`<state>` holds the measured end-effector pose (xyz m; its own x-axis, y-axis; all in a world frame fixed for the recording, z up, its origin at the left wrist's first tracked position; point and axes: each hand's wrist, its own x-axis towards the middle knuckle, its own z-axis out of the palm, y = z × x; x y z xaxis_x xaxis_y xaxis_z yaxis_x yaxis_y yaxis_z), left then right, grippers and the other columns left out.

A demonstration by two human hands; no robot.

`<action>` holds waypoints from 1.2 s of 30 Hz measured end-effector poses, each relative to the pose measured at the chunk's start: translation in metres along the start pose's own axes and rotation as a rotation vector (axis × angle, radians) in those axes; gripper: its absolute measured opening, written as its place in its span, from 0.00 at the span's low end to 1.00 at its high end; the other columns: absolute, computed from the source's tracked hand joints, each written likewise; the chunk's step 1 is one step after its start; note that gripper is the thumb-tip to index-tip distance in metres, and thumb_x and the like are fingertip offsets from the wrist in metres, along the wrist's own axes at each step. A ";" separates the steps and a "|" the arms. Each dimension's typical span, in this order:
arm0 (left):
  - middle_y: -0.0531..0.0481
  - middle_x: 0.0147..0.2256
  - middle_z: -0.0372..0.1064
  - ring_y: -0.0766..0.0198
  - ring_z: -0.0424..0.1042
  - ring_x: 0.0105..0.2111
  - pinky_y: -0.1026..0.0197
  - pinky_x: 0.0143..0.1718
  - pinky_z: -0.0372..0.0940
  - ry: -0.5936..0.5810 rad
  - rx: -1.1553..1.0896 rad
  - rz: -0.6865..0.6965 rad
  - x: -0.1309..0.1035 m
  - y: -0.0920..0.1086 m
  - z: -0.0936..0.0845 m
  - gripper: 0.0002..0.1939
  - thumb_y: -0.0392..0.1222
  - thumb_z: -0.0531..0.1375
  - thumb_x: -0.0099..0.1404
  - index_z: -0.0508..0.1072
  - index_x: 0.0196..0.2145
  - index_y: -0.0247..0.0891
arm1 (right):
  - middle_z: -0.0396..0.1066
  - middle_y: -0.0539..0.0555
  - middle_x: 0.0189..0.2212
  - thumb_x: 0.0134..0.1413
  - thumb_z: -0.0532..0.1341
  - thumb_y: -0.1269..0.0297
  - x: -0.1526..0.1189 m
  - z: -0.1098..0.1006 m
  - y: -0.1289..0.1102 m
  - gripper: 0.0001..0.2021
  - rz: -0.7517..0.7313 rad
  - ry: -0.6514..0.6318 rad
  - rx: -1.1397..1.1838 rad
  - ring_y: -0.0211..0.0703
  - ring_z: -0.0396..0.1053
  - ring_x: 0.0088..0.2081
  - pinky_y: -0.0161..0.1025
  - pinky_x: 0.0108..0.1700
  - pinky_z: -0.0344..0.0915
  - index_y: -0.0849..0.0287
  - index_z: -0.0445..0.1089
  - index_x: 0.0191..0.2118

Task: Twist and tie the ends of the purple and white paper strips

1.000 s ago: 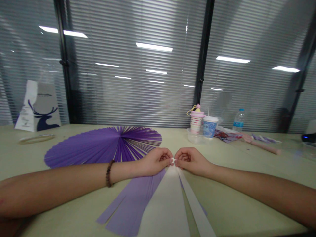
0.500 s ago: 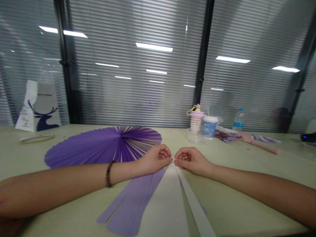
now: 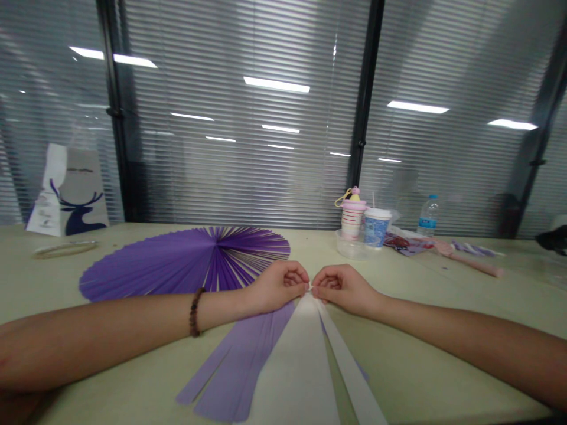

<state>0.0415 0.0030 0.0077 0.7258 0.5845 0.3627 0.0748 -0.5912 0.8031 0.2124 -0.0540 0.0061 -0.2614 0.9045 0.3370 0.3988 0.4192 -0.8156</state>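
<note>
My left hand and my right hand face each other, thumbs and fingertips pinched on a thin white string. A small bit of the string shows between the fingertips. It sits at the narrow top of a bundle of strips. White strips fan out from there toward me, with lilac strips showing from under them on the left. Behind my left forearm lies a large round fan of purple strips, spread flat on the table.
At the back left stand a white paper bag with a deer and a pale ring. Back right are a pink-lidded cup, a blue cup, a water bottle and a pink roll. A dark object is at the right edge.
The small white loop between my fingertips has drawn smaller. My hands have barely moved. At the right edge, a dark shape now shows where a blue light was.
</note>
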 end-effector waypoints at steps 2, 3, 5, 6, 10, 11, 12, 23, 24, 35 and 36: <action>0.50 0.23 0.66 0.71 0.66 0.24 0.69 0.26 0.60 -0.002 -0.006 -0.013 0.000 0.000 0.000 0.08 0.38 0.58 0.51 0.66 0.29 0.30 | 0.65 0.49 0.18 0.39 0.62 0.60 0.000 0.000 0.000 0.11 -0.005 -0.001 -0.004 0.30 0.61 0.20 0.28 0.23 0.59 0.65 0.67 0.27; 0.50 0.24 0.67 0.71 0.66 0.24 0.69 0.26 0.60 -0.005 -0.010 -0.016 0.000 0.001 0.000 0.08 0.38 0.58 0.51 0.66 0.29 0.30 | 0.65 0.49 0.18 0.39 0.62 0.61 0.000 0.000 0.000 0.11 -0.005 0.001 -0.005 0.30 0.61 0.20 0.28 0.23 0.59 0.65 0.67 0.27; 0.49 0.24 0.68 0.70 0.67 0.25 0.69 0.27 0.61 -0.016 -0.021 -0.017 -0.001 0.001 0.000 0.09 0.38 0.59 0.50 0.66 0.29 0.31 | 0.65 0.49 0.18 0.38 0.62 0.61 -0.001 0.000 -0.001 0.11 -0.002 0.003 -0.008 0.30 0.61 0.20 0.28 0.23 0.59 0.65 0.67 0.27; 0.49 0.25 0.68 0.69 0.68 0.26 0.69 0.27 0.61 -0.021 -0.027 -0.017 -0.002 0.001 0.000 0.09 0.38 0.59 0.50 0.66 0.29 0.31 | 0.65 0.49 0.18 0.38 0.62 0.61 -0.001 0.000 -0.001 0.11 -0.002 0.003 -0.009 0.30 0.61 0.20 0.28 0.23 0.59 0.65 0.67 0.27; 0.48 0.26 0.70 0.68 0.69 0.27 0.69 0.27 0.61 -0.030 -0.038 -0.018 -0.003 0.002 0.000 0.10 0.39 0.59 0.50 0.66 0.30 0.31 | 0.65 0.48 0.18 0.37 0.63 0.60 0.000 0.001 -0.001 0.12 0.003 0.001 -0.003 0.31 0.61 0.20 0.29 0.23 0.59 0.65 0.67 0.27; 0.48 0.26 0.70 0.68 0.69 0.27 0.69 0.27 0.62 -0.033 -0.040 -0.017 -0.003 0.002 0.000 0.10 0.39 0.59 0.50 0.66 0.30 0.31 | 0.64 0.48 0.18 0.37 0.63 0.59 0.000 0.001 -0.001 0.13 0.005 0.001 0.000 0.31 0.61 0.20 0.29 0.23 0.59 0.65 0.67 0.27; 0.48 0.26 0.70 0.68 0.69 0.27 0.69 0.27 0.62 -0.036 -0.044 -0.015 -0.003 0.001 0.000 0.10 0.39 0.59 0.50 0.66 0.30 0.31 | 0.64 0.48 0.18 0.36 0.63 0.58 0.000 0.001 -0.001 0.13 0.007 0.000 0.001 0.31 0.61 0.20 0.29 0.23 0.59 0.65 0.67 0.27; 0.49 0.26 0.69 0.70 0.68 0.25 0.70 0.26 0.60 -0.048 -0.043 0.017 -0.004 0.004 0.001 0.10 0.40 0.59 0.50 0.66 0.30 0.31 | 0.63 0.48 0.17 0.32 0.65 0.55 0.000 0.000 0.000 0.16 0.020 0.015 0.004 0.30 0.59 0.20 0.28 0.22 0.57 0.65 0.66 0.24; 0.49 0.25 0.68 0.70 0.67 0.25 0.70 0.26 0.60 -0.050 -0.042 0.014 -0.004 0.004 0.001 0.10 0.40 0.59 0.50 0.66 0.30 0.31 | 0.63 0.48 0.17 0.32 0.65 0.55 0.000 0.000 0.000 0.16 0.018 0.016 0.000 0.30 0.59 0.20 0.28 0.22 0.56 0.65 0.66 0.24; 0.49 0.24 0.68 0.70 0.67 0.24 0.70 0.25 0.59 -0.106 -0.078 0.014 -0.006 0.006 0.001 0.09 0.39 0.58 0.53 0.66 0.31 0.31 | 0.62 0.47 0.19 0.34 0.65 0.57 -0.002 0.001 -0.001 0.16 -0.025 0.023 -0.020 0.30 0.59 0.21 0.28 0.22 0.55 0.64 0.63 0.26; 0.49 0.24 0.68 0.70 0.67 0.24 0.69 0.26 0.59 -0.107 -0.089 0.006 -0.006 0.006 0.001 0.09 0.39 0.58 0.53 0.66 0.31 0.31 | 0.62 0.47 0.19 0.35 0.64 0.58 -0.002 0.002 -0.001 0.15 -0.032 0.018 -0.018 0.30 0.59 0.21 0.28 0.22 0.55 0.64 0.63 0.27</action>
<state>0.0378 -0.0047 0.0100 0.7950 0.5158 0.3192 0.0128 -0.5404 0.8413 0.2106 -0.0563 0.0058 -0.2584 0.8920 0.3710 0.4068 0.4488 -0.7957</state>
